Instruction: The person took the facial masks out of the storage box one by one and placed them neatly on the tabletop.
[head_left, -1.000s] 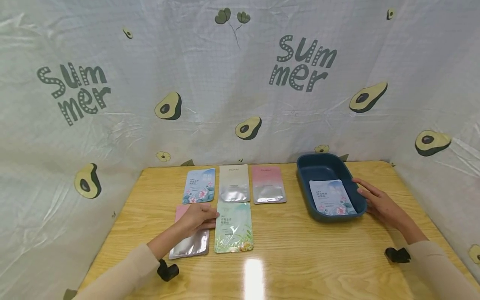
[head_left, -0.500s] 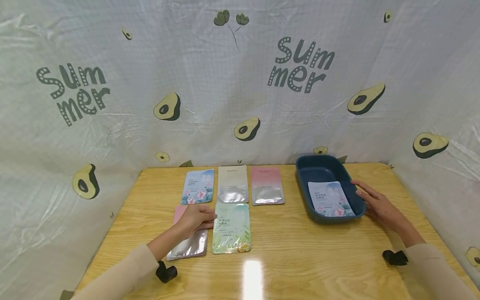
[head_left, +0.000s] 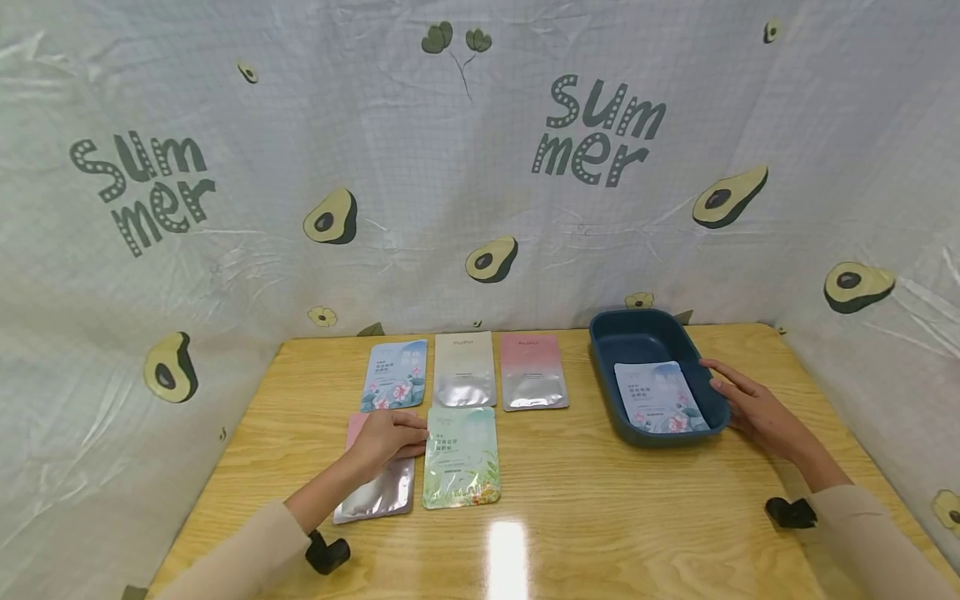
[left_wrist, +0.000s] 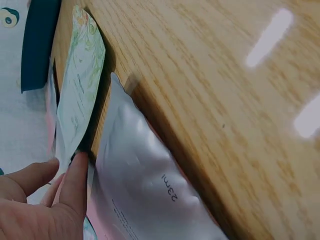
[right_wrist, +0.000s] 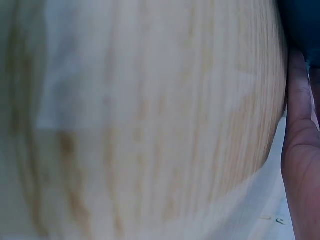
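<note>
My left hand reaches over a pink-and-silver sachet, with thumb and fingertips at the left edge of a green floral sachet. In the left wrist view, the end of that green sachet sits between thumb and finger, and the silver sachet lies close by. My right hand rests against the outer right side of a dark blue basin, its fingers fairly straight at the rim. Inside the basin is a pale blue floral sachet.
Behind the green sachet, a blue floral sachet, a cream sachet and a pink sachet lie in a row. The wooden table meets an avocado-print cloth at the back and sides.
The head view has shifted slightly. Both hands stay where they were, at the green sachet and the basin.
</note>
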